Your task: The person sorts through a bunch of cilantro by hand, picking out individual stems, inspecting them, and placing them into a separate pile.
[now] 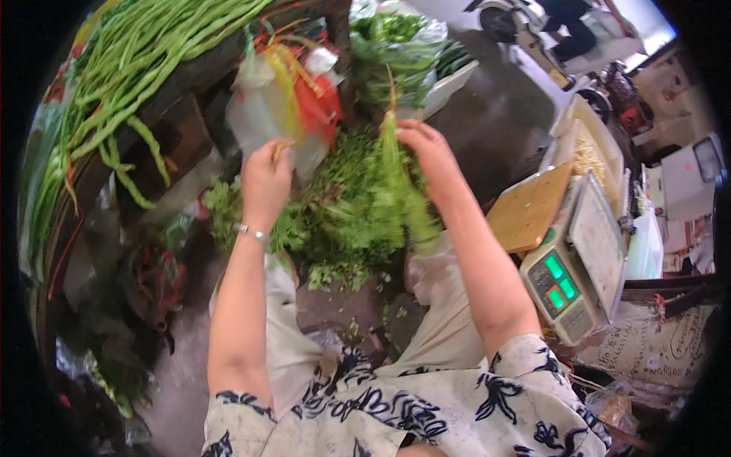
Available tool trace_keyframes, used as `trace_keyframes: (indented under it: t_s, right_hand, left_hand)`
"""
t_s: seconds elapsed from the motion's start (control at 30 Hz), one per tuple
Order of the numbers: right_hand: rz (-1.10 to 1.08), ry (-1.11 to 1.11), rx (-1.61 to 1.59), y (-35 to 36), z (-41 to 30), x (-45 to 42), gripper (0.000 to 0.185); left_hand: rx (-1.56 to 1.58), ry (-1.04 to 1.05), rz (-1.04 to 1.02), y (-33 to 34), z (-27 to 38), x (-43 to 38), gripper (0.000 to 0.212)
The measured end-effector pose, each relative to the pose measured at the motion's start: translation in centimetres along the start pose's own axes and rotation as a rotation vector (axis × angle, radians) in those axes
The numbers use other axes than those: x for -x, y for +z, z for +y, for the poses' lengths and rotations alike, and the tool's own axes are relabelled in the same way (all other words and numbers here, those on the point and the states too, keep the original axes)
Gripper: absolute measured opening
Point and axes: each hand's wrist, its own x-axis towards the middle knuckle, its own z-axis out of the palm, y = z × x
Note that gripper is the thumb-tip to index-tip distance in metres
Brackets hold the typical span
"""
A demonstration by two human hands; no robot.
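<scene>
My right hand (428, 151) pinches a leafy green herb plant (394, 188), probably coriander, near its root. The thin root points away from me and the leaves spread towards my knees, blurred. My left hand (267, 178) is apart from it, thumb and fingers closed on a small yellowish-brown scrap (281, 149), too small to name surely. Below and between both hands lies a big heap of similar leafy herbs (337, 223), between my legs. Loose leaf bits (337, 275) lie at its near edge.
Long green beans (154, 63) cover a stand at upper left. Plastic bags (314, 103) hang ahead, near bagged green vegetables (394, 40). At right stand a lit digital scale (562, 285), a wooden board (528, 208) and a bin of sprouts (588, 151). A scooter (519, 34) is farther off.
</scene>
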Motion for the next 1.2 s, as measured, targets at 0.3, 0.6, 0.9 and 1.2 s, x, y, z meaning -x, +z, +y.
trace_keyframes:
  t_s: [0.3,0.6,0.9,1.2]
  right_hand:
    - [-0.292,0.124,0.044,3.4,0.6,2.1,0.019]
    - [-0.336,0.072,0.268,3.0,0.4,2.1,0.016]
    - [-0.399,-0.125,0.44,3.9,0.6,2.8,0.024]
    - [-0.428,0.002,0.471,3.8,0.0,3.0,0.017]
  left_hand:
    - [0.664,-0.408,-0.412,1.6,2.9,1.1,0.019]
    - [0.749,-0.458,-0.508,1.4,1.6,0.9,0.023]
    - [0.761,-0.476,-0.454,1.9,2.0,1.2,0.018]
    - [0.688,-0.471,-0.489,2.0,1.4,1.3,0.021]
